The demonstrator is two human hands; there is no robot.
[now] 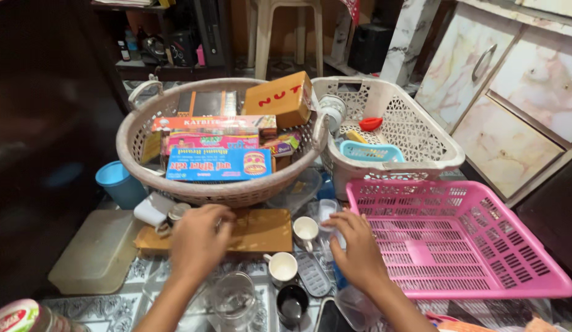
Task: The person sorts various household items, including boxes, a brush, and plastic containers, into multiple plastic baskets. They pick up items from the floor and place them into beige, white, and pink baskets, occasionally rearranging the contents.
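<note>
Head view: left hand (198, 237) on brown box (261, 230), right hand (358, 252) beside pink basket (458, 240)

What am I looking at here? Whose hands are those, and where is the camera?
The camera sits on a person's head and looks down, so the two bare arms are that person's own. The left hand rests on a flat brown cardboard box. The right hand lies beside an empty pink plastic basket and touches small clear plastic things; I cannot tell if it holds one. Between the hands stand little white cups. Behind them, a round beige basket is full of colourful boxes, and a white square basket holds kitchen bits.
</note>
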